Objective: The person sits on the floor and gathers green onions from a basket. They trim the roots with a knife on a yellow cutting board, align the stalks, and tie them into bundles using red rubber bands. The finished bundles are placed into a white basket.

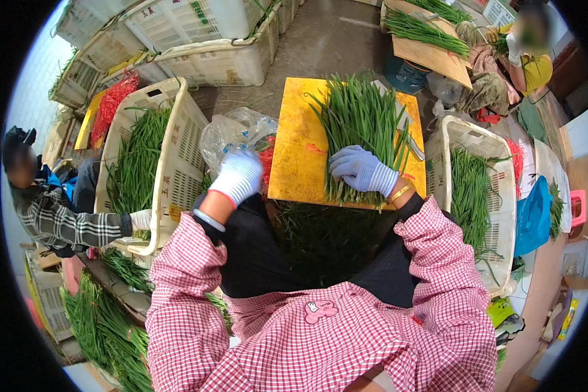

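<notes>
A thick bunch of garlic chives (360,115) lies on a yellow board (296,147), its cut ends toward me. My right hand (362,169), in a striped knit glove, is on the lower stalks with its fingers curled over them. Partly under the leaves, along the board's right side, is a knife-like metal tool (414,144). Left of the board, my left hand (237,174) is blurred, in a white striped glove. It is nearest to a clear plastic bag (220,134) and some red plastic ties (266,161). Whether it holds anything is hidden by the blur.
White plastic crates of chives flank me, left (183,142) and right (446,171). Stacked crates (210,63) stand behind. At left, a person's gloved hand (140,220) touches the crate. Another person (536,73) sits far right, near a board of chives (426,51).
</notes>
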Demonstrator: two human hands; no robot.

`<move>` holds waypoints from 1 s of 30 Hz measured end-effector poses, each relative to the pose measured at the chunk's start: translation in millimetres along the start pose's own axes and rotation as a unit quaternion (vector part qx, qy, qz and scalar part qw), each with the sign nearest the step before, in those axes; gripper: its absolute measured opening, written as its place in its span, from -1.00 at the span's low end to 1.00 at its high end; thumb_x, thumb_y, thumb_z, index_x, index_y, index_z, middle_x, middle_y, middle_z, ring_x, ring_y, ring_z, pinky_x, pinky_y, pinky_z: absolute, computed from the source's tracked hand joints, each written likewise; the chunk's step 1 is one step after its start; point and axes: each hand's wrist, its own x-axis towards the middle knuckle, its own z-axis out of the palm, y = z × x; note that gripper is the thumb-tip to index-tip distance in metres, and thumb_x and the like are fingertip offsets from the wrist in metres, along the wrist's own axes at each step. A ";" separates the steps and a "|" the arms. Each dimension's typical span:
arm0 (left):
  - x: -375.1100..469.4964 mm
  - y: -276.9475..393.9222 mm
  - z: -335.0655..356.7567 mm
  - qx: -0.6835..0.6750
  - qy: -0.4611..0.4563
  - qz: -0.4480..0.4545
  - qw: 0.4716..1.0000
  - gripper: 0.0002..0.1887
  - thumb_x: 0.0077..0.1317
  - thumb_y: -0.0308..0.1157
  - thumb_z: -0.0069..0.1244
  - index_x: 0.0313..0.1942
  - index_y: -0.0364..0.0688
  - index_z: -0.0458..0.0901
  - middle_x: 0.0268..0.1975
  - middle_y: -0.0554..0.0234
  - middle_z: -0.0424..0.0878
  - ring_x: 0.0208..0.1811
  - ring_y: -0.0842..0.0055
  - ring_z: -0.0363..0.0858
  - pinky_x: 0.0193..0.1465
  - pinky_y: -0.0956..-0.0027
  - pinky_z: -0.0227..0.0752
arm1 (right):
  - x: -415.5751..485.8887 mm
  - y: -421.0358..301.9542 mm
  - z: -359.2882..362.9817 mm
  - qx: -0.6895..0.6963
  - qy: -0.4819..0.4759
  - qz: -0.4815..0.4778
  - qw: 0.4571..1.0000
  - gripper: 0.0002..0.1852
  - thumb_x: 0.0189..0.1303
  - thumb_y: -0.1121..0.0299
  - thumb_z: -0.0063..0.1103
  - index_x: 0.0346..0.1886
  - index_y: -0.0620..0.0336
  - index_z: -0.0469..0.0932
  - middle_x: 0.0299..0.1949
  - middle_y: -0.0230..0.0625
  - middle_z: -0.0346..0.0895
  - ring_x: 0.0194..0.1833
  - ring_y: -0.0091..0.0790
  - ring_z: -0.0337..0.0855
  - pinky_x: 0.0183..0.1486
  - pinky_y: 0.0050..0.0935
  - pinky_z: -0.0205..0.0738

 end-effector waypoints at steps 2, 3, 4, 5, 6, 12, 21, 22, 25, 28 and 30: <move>13.1 -9.8 4.4 -0.015 0.100 -0.055 0.993 -0.65 0.15 -0.28 -0.04 -0.09 -0.28 0.50 -0.09 -0.06 0.57 -0.07 0.10 0.53 -0.02 0.16 0.44 | 2.3 0.6 -1.4 0.003 -0.009 -0.011 1.000 -0.89 -0.14 0.46 0.12 -0.48 0.05 0.60 -0.29 -0.42 0.61 -0.04 -0.28 0.54 0.03 -0.29 0.33; 16.8 -1.8 8.6 -0.105 0.144 -0.006 0.984 -0.58 0.16 -0.23 -0.03 -0.04 -0.32 0.46 0.00 -0.10 0.51 0.01 0.07 0.48 0.07 0.14 0.39 | 3.7 0.1 -1.1 0.004 -0.012 -0.015 1.000 -0.90 -0.13 0.46 0.13 -0.49 0.05 0.60 -0.29 -0.42 0.61 -0.05 -0.29 0.54 0.03 -0.29 0.33; 22.3 10.7 16.1 -0.121 0.161 0.005 0.980 -0.55 0.15 -0.23 -0.01 -0.01 -0.32 0.45 0.05 -0.13 0.46 0.06 0.06 0.43 0.12 0.14 0.34 | 5.2 -1.5 -1.4 0.000 -0.010 -0.016 1.000 -0.92 -0.13 0.44 0.13 -0.51 0.06 0.60 -0.30 -0.40 0.61 -0.05 -0.28 0.54 0.03 -0.31 0.33; 29.4 23.3 24.9 -0.136 0.177 0.018 0.975 -0.52 0.14 -0.22 0.00 0.01 -0.33 0.43 0.10 -0.16 0.41 0.10 0.04 0.38 0.17 0.15 0.30 | 7.0 -2.6 -1.9 0.009 -0.012 -0.018 1.000 -0.92 -0.13 0.44 0.12 -0.51 0.07 0.60 -0.31 -0.39 0.61 -0.05 -0.28 0.54 0.03 -0.31 0.33; 42.4 35.2 35.9 -0.093 0.229 -0.002 0.969 -0.50 0.11 -0.26 0.02 0.06 -0.29 0.41 0.18 -0.17 0.30 0.17 0.02 0.29 0.24 0.15 0.23 | 5.8 -1.5 -3.0 0.015 -0.015 -0.014 1.000 -0.92 -0.13 0.45 0.11 -0.52 0.07 0.59 -0.31 -0.38 0.61 -0.05 -0.28 0.54 0.03 -0.32 0.33; 94.5 57.5 38.8 -0.036 0.231 0.133 0.963 -0.75 0.09 -0.40 -0.05 -0.18 -0.19 0.51 -0.14 0.02 0.45 -0.07 0.12 0.39 -0.03 0.19 0.38 | -0.2 3.6 -19.6 0.044 0.087 -0.002 0.995 -0.78 -0.08 0.49 0.09 -0.29 0.13 0.60 -0.11 -0.25 0.58 0.12 -0.15 0.46 0.14 -0.24 0.31; 70.5 70.9 33.6 -0.105 0.310 0.146 0.934 -0.86 0.03 -0.42 0.00 -0.36 -0.17 0.53 -0.37 0.07 0.48 -0.26 0.15 0.43 -0.27 0.15 0.38 | -131.2 15.1 -93.4 -0.180 -0.120 0.438 0.873 -0.65 0.03 0.20 0.23 -0.13 0.16 0.59 -0.30 -0.11 0.57 -0.18 -0.04 0.54 -0.09 -0.16 0.44; 68.0 73.8 36.1 -0.115 0.313 0.144 0.932 -0.86 0.02 -0.42 0.01 -0.36 -0.17 0.53 -0.37 0.07 0.48 -0.26 0.14 0.43 -0.27 0.15 0.38 | -132.7 17.0 -83.6 -0.148 -0.115 0.417 0.889 -0.63 0.02 0.17 0.24 -0.12 0.15 0.59 -0.28 -0.10 0.56 -0.16 -0.03 0.54 -0.07 -0.15 0.43; 59.1 80.0 44.7 -0.152 0.334 0.115 0.923 -0.88 0.00 -0.42 0.01 -0.41 -0.17 0.54 -0.39 0.06 0.47 -0.27 0.14 0.43 -0.27 0.14 0.38 | -124.7 20.3 -71.8 -0.161 -0.123 0.397 0.895 -0.66 0.02 0.18 0.24 -0.19 0.18 0.59 -0.22 -0.05 0.52 -0.14 0.01 0.53 -0.07 -0.15 0.44; 53.2 78.7 52.0 -0.179 0.344 0.069 0.919 -0.91 0.00 -0.43 0.01 -0.43 -0.17 0.55 -0.41 0.07 0.48 -0.28 0.14 0.44 -0.27 0.13 0.37 | -119.6 28.9 -60.3 -0.199 -0.132 0.352 0.905 -0.75 0.03 0.23 0.22 -0.32 0.22 0.57 -0.24 -0.03 0.53 -0.21 0.03 0.55 -0.14 -0.15 0.46; 50.1 75.7 58.6 -0.221 0.339 0.034 0.914 -0.92 0.00 -0.43 0.00 -0.44 -0.17 0.56 -0.44 0.09 0.48 -0.29 0.15 0.45 -0.27 0.13 0.38 | -119.3 32.6 -53.1 -0.180 -0.124 0.367 0.904 -0.76 0.02 0.25 0.20 -0.39 0.25 0.59 -0.33 -0.02 0.56 -0.26 0.03 0.57 -0.16 -0.14 0.47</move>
